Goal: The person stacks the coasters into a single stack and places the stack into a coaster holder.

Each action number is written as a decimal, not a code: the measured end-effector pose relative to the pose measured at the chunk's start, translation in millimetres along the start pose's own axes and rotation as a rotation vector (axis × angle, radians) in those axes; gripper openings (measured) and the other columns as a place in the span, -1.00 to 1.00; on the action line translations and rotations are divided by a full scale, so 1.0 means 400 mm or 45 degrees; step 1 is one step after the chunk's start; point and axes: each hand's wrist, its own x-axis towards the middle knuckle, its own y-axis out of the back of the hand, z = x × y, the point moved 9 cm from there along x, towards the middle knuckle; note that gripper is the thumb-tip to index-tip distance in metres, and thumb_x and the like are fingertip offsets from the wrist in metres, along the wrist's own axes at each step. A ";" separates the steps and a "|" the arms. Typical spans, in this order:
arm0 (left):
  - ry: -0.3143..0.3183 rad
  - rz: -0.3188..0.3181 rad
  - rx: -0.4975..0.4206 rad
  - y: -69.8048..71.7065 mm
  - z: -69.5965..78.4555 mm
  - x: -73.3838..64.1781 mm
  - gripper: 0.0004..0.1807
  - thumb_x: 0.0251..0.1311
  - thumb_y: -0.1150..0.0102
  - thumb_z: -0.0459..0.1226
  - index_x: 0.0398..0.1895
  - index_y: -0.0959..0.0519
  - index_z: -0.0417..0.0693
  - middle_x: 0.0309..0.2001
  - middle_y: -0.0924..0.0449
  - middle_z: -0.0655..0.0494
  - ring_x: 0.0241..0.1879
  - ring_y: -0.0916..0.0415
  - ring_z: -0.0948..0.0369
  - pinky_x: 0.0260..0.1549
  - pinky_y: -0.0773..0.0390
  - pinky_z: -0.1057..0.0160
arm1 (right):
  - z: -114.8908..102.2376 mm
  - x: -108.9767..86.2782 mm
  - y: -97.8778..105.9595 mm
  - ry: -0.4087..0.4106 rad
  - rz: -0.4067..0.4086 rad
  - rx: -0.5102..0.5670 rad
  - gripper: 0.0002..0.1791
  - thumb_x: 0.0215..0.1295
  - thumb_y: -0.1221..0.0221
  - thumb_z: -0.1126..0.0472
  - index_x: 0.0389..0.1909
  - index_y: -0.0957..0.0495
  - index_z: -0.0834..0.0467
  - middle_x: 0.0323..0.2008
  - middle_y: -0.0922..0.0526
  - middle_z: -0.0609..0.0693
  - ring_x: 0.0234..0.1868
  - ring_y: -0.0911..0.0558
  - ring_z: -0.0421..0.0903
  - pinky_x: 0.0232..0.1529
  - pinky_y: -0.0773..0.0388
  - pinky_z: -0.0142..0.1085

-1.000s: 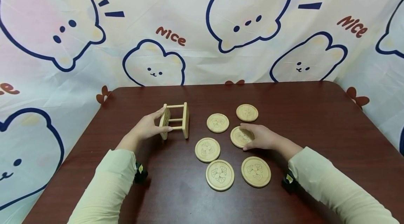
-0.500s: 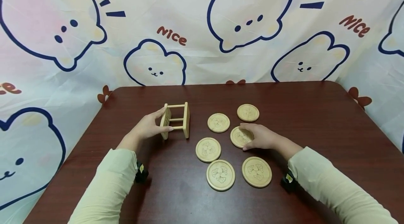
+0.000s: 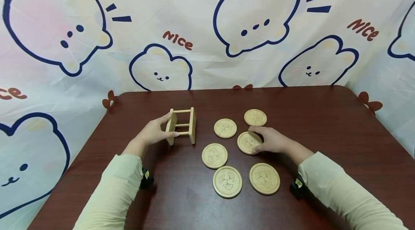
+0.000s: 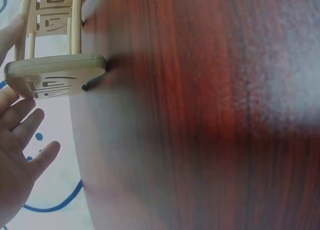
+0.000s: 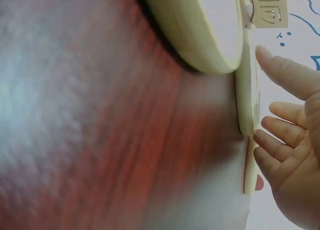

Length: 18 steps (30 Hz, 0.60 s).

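Observation:
In the head view a small wooden rack (image 3: 192,125), with two side panels joined by rods, stands left of centre on the table. My left hand (image 3: 154,132) holds its left side panel between thumb and fingers; the left wrist view shows the slotted panel (image 4: 55,72) close by the fingertips. Several round wooden coasters with engraved leaf patterns lie flat to the right. My right hand (image 3: 271,140) grips the middle-right coaster (image 3: 247,143) by its edge, thumb at the near side and fingers at the far side. In the right wrist view the palm partly faces the camera.
Around the gripped coaster lie other coasters: one behind (image 3: 255,117), one to the back left (image 3: 225,128), one left (image 3: 214,156), and two nearer, left (image 3: 227,182) and right (image 3: 264,179). A patterned cloth (image 3: 201,14) hangs behind the dark brown table (image 3: 291,104).
The whole head view has shifted slightly downward. Both hands keep their places, the left at the rack and the right at the coaster.

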 end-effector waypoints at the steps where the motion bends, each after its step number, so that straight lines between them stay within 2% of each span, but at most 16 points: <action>1: 0.005 0.000 -0.004 0.001 -0.001 -0.001 0.10 -0.30 -0.19 0.24 0.31 0.04 -0.02 0.28 0.02 -0.05 0.21 0.01 0.00 0.05 -0.11 -0.03 | 0.002 0.001 0.003 -0.009 0.003 0.009 -0.17 -0.17 -0.33 0.03 0.15 -0.26 0.28 0.10 -0.33 0.17 0.11 -0.28 0.11 0.02 -0.22 -0.05; 9: 0.000 0.008 -0.013 0.006 -0.003 -0.004 0.08 -0.29 -0.20 0.23 0.31 0.03 0.01 0.28 0.02 -0.03 0.22 0.02 0.01 0.05 -0.12 -0.02 | 0.022 0.003 0.036 -0.046 0.046 0.037 -0.20 -0.12 -0.31 0.06 0.16 -0.24 0.28 0.11 -0.32 0.17 0.14 -0.23 0.13 0.05 -0.16 -0.02; 18: -0.010 0.001 -0.016 0.004 0.002 -0.003 0.07 -0.28 -0.19 0.22 0.32 0.04 0.04 0.28 0.02 -0.02 0.22 0.03 0.02 0.05 -0.12 -0.02 | 0.066 -0.001 0.076 -0.127 0.115 0.049 -0.21 -0.08 -0.29 0.07 0.17 -0.21 0.30 0.10 -0.31 0.25 0.14 -0.21 0.18 0.06 -0.14 0.02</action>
